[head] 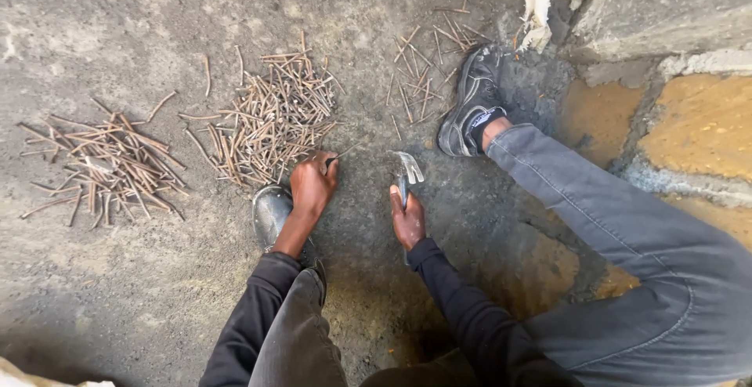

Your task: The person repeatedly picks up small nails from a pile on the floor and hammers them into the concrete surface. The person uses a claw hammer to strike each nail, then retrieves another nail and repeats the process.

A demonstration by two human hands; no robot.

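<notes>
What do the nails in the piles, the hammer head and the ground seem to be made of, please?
Nails: likely steel, dull brown and rusty-looking, many bent.
Hammer head, held in the right hand: bare grey metal with a slight shine, probably steel.
Ground: rough, dusty grey, probably concrete, though packed earth is possible.

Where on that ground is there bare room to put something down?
Bare patches: the wide stretch of ground above the left nail pile, and the strip between the left hand and the hammer in the right hand. Crowded: the middle pile and the scattered nails by the shoe.
</notes>
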